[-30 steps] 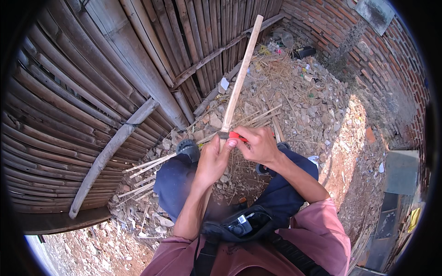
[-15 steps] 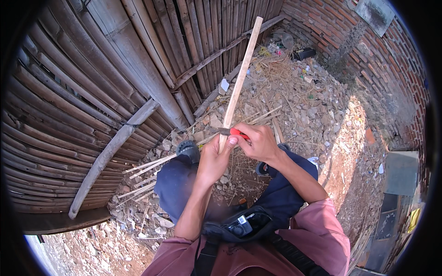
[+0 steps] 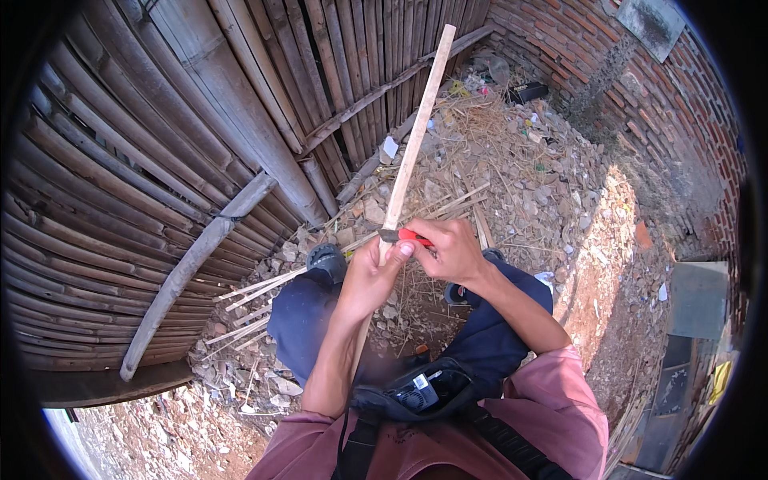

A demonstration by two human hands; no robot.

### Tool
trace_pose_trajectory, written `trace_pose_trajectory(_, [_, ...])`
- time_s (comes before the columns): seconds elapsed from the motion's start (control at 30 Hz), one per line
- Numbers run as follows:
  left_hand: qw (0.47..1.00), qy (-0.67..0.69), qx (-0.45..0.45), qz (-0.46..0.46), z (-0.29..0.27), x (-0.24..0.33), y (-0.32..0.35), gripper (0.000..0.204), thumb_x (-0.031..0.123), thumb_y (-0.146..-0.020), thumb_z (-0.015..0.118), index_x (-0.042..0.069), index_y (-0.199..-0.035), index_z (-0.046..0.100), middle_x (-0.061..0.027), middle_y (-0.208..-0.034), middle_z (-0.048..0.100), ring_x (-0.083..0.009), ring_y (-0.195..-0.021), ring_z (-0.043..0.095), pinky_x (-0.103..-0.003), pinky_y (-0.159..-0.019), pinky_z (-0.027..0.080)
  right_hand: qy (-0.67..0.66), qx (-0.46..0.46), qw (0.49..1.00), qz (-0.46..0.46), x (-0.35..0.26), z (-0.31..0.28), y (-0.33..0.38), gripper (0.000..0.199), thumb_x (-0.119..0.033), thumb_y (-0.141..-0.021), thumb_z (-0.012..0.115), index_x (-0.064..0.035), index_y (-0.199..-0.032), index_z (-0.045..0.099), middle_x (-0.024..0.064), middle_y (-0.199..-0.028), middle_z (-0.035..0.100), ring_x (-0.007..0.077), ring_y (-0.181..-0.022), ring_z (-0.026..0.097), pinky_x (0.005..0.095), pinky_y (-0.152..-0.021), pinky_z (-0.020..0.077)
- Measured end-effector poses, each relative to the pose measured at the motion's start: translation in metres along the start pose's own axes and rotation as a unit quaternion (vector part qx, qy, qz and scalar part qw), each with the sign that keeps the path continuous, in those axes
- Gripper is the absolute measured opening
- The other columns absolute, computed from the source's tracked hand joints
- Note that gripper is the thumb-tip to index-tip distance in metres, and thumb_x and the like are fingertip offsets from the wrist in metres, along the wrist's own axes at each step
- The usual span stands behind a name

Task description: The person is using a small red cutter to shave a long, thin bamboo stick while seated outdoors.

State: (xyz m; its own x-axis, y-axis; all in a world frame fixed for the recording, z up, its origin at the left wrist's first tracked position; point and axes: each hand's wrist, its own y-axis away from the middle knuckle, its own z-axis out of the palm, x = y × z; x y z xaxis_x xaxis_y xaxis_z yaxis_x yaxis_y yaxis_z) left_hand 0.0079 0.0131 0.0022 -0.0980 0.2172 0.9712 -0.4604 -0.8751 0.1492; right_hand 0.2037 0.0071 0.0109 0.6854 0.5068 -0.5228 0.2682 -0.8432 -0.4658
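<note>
A long pale bamboo strip (image 3: 419, 132) slants up and away from me, its lower end running down beside my left forearm. My left hand (image 3: 370, 276) is wrapped round the strip just below the blade. In my right hand (image 3: 448, 249) is a knife (image 3: 413, 236) with a red handle, its fingers closed on that handle. The short dark blade lies across the strip, touching it, right above my left thumb. Both hands are close together between my knees; the palm side of the right grip is hidden.
Thin split bamboo sticks (image 3: 260, 290) lie by my left shoe (image 3: 326, 262), others beyond my hands. Rubble and straw (image 3: 520, 176) cover the ground. A bamboo wall (image 3: 136, 160) rises on the left, a brick wall (image 3: 560, 44) at the far right. An open black pouch (image 3: 424, 388) hangs at my waist.
The strip's far end has risen slightly, and the blade sits a little lower and further left. Both hands keep their grips.
</note>
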Motion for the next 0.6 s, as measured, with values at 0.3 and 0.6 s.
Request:
trace_pose_trajectory(0.3, [0.996,-0.040,0.048,0.057,0.002,-0.010,-0.006,0.030,0.027,-0.108,0.071,0.005,-0.091,0.062,0.0093,-0.071,0.048,-0.0025,-0.064,0.039,-0.026,-0.055,0.032,0.032,0.035,0.998,0.034,-0.009,0.011,0.004,0.016,-0.017,-0.093,0.074,-0.0067,-0.104,0.069,0.0138,-0.079,0.074,0.0336,-0.067,0.074,0.0433,-0.055,0.0543])
trace_pose_trajectory(0.6, [0.990,-0.094,0.096,0.037,-0.002,-0.015,-0.010,0.045,0.034,-0.108,0.072,0.005,-0.078,0.055,0.0089,-0.069,0.046,-0.0048,-0.067,0.037,-0.030,-0.056,0.031,0.045,0.074,0.993,0.075,-0.018,0.017,0.000,0.015,-0.018,-0.097,0.072,-0.0067,-0.106,0.067,0.0126,-0.080,0.074,0.0327,-0.068,0.074,0.0433,-0.056,0.0543])
